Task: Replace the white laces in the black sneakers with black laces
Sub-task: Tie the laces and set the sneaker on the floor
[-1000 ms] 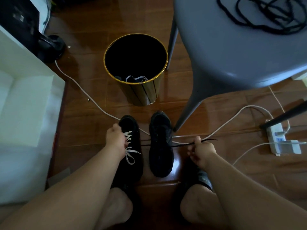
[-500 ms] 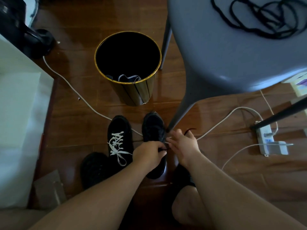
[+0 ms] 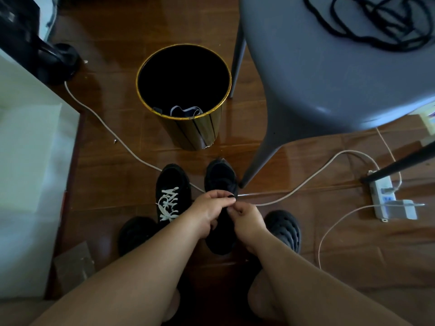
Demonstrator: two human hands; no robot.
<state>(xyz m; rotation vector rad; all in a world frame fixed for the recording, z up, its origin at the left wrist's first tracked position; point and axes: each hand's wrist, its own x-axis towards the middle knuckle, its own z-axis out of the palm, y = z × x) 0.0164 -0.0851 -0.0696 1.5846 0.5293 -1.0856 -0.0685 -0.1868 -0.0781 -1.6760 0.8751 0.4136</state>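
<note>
We see both hands meeting over the right sneaker (image 3: 220, 180) on the wood floor (image 3: 106, 184): left hand (image 3: 208, 208) and right hand (image 3: 244, 216) each curled, fingertips pinching what looks like a black lace, too dark to confirm. The left sneaker (image 3: 173, 177), just beside, carries white laces (image 3: 168, 203). Spare black laces (image 3: 376, 22) lie on the grey stool (image 3: 317, 78); a gold-rimmed bin (image 3: 186, 132) stands beyond the shoes.

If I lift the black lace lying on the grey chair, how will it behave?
The black lace lies in loose tangled loops on the grey chair, so it is probably floppy and light. Lifted at one point, it would likely dangle and may snag on its own loops.
</note>
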